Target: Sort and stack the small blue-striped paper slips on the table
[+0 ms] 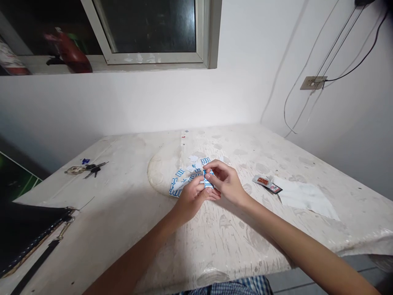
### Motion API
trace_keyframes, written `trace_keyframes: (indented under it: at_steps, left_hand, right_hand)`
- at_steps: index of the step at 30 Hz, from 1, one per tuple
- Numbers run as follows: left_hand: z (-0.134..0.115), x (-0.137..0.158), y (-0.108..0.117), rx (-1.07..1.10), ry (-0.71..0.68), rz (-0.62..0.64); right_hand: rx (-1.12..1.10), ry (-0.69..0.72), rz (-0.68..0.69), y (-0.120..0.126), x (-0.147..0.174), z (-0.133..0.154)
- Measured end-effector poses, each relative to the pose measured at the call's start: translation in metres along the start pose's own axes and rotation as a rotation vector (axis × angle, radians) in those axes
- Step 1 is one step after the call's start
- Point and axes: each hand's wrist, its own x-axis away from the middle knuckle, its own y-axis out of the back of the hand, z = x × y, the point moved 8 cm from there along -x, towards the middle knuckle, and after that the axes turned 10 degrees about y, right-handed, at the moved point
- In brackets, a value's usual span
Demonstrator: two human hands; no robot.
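I see both hands over the table (129, 229): the left hand (192, 196) and right hand (225, 182) each hold the blue-white paper strips (181, 182) in a narrow grip.

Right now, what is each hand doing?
Left hand: closed on the blue-and-white paper pieces.
Right hand: pinching the same paper pieces.

The worktop (129, 229) wears a pale, patterned plastic cover that hangs over its near edge. At its centre lies a spread of small blue-and-white paper pieces (179, 182); a bunch of keys (87, 168) lies at ten o'clock from them, a black bag with a strap (27, 233) at eight o'clock. At three o'clock lie a small packet (266, 183) and, just beyond it, a white sheet (305, 196).
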Motion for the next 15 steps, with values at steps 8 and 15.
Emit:
trace_keyframes:
  at_steps: [8, 15]
  left_hand:
    - [0.011, -0.007, 0.008, 0.052, 0.154, -0.069]
    - [0.005, -0.008, 0.038, 0.133, 0.102, -0.275]
  right_hand:
    - [0.085, 0.011, 0.076, -0.009, 0.008, -0.011]
    - [0.479, -0.045, 0.194, 0.021, -0.009, -0.022]
